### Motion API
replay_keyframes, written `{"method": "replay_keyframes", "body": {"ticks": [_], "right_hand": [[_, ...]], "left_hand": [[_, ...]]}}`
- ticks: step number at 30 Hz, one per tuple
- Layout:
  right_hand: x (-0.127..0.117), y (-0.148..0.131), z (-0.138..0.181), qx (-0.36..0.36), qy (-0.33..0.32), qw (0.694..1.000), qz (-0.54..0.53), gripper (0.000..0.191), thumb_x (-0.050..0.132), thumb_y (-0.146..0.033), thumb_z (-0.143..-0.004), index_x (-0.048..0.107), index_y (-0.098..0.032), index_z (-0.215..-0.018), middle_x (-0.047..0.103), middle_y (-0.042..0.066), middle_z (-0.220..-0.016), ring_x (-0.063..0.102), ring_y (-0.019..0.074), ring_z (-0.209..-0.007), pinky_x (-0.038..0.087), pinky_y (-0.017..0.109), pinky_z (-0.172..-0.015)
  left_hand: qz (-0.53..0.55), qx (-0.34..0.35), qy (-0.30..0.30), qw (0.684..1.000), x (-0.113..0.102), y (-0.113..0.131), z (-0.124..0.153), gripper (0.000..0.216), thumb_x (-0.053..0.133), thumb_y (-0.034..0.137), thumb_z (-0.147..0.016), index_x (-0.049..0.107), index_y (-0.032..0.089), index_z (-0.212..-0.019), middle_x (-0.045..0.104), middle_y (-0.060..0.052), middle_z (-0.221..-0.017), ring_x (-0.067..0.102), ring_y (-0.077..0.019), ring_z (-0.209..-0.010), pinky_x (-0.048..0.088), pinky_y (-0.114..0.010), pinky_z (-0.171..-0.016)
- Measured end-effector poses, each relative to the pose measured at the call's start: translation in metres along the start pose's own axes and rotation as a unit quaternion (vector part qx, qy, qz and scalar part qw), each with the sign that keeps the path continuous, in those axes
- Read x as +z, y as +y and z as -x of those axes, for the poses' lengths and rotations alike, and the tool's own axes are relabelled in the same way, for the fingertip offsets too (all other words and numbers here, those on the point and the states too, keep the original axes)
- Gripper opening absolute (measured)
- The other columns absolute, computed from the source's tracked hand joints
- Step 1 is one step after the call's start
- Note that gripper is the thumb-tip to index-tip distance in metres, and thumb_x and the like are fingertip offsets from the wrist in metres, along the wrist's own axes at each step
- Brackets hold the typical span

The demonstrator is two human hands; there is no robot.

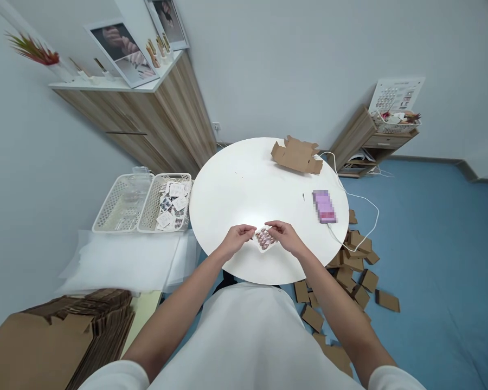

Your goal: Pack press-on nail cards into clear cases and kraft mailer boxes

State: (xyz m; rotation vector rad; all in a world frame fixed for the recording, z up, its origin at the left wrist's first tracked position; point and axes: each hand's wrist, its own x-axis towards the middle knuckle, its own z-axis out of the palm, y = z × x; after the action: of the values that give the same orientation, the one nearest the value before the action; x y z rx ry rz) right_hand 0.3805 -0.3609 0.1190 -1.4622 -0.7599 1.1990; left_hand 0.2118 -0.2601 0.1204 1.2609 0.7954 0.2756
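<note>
Over the front part of the round white table, a small white-edged card of press-on nails is held tilted, with rows of shiny brownish-pink oval pieces facing me. My left hand pinches at its left corner, thumb and fingertips together. At the upper right edge my right hand grips the card between thumb and fingers, covering part of it. An unfolded brown cardboard box lies at the far side of the table. To the right lies a purple phone-like item, blurred out, with a white cable.
Left of the table stand a white basket of small printed cards and another basket with clear plastic pieces. Stacked flat cardboard is at lower left. Several small brown boxes litter the floor at right. A wooden cabinet stands behind left.
</note>
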Motion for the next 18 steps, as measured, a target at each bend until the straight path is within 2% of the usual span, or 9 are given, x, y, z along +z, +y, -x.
{"method": "replay_keyframes", "body": {"ticks": [3, 5, 9, 12, 15, 18], "right_hand": [[0.009, 0.006, 0.006, -0.003, 0.086, 0.993, -0.081, 0.026, 0.06, -0.037, -0.067, 0.055, -0.02, -0.086, 0.057, -0.002, -0.069, 0.052, 0.0092, -0.058, 0.042, 0.024, -0.058], [0.02, 0.013, 0.013, -0.002, 0.125, 0.984, -0.127, 0.025, 0.061, -0.036, -0.067, 0.051, -0.02, -0.082, 0.054, -0.005, -0.065, 0.051, 0.0078, -0.055, 0.042, 0.023, -0.058], [0.041, 0.029, 0.026, 0.011, 0.132, 0.978, -0.162, 0.025, 0.059, -0.036, -0.069, 0.048, -0.021, -0.084, 0.054, -0.002, -0.07, 0.056, 0.0107, -0.063, 0.044, 0.027, -0.063], [0.043, 0.031, 0.029, -0.024, 0.108, 0.99, -0.091, 0.043, 0.063, -0.032, -0.066, 0.046, -0.023, -0.105, 0.054, 0.002, -0.088, 0.056, 0.0116, -0.071, 0.045, 0.029, -0.068], [0.037, 0.024, 0.027, -0.07, 0.056, 0.995, 0.048, 0.068, 0.064, -0.026, -0.064, 0.034, -0.028, -0.125, 0.05, 0.003, -0.1, 0.053, 0.0098, -0.071, 0.046, 0.031, -0.072], [0.035, 0.017, 0.022, -0.085, 0.012, 0.983, 0.162, 0.066, 0.059, -0.024, -0.068, 0.033, -0.03, -0.128, 0.051, 0.0, -0.092, 0.051, 0.0097, -0.069, 0.045, 0.032, -0.075]], "left_hand": [[0.051, 0.008, 0.011, 0.999, 0.006, -0.007, 0.005, 0.044, 0.068, 0.033, -0.061, 0.058, 0.016, -0.101, 0.064, -0.006, -0.088, 0.059, -0.0147, -0.08, 0.045, -0.029, -0.074], [0.063, 0.011, 0.011, 0.998, 0.013, -0.014, 0.009, 0.041, 0.069, 0.034, -0.06, 0.06, 0.014, -0.095, 0.064, -0.006, -0.086, 0.059, -0.0148, -0.08, 0.045, -0.029, -0.075], [0.06, 0.008, 0.051, 0.997, 0.017, -0.021, 0.012, 0.029, 0.062, 0.039, -0.067, 0.062, 0.014, -0.083, 0.065, -0.005, -0.078, 0.059, -0.0136, -0.073, 0.046, -0.029, -0.073], [0.042, 0.014, 0.024, 0.999, 0.005, -0.018, 0.009, 0.029, 0.061, 0.038, -0.068, 0.063, 0.015, -0.086, 0.065, -0.005, -0.081, 0.059, -0.0139, -0.074, 0.046, -0.029, -0.073], [0.014, 0.011, -0.024, 1.0, -0.012, -0.014, 0.006, 0.032, 0.06, 0.038, -0.069, 0.064, 0.015, -0.091, 0.066, -0.005, -0.085, 0.059, -0.0155, -0.078, 0.046, -0.03, -0.074], [-0.006, 0.01, -0.049, 0.999, -0.027, -0.016, 0.004, 0.035, 0.059, 0.037, -0.071, 0.062, 0.015, -0.098, 0.065, -0.005, -0.084, 0.059, -0.0159, -0.079, 0.046, -0.03, -0.073]]}}
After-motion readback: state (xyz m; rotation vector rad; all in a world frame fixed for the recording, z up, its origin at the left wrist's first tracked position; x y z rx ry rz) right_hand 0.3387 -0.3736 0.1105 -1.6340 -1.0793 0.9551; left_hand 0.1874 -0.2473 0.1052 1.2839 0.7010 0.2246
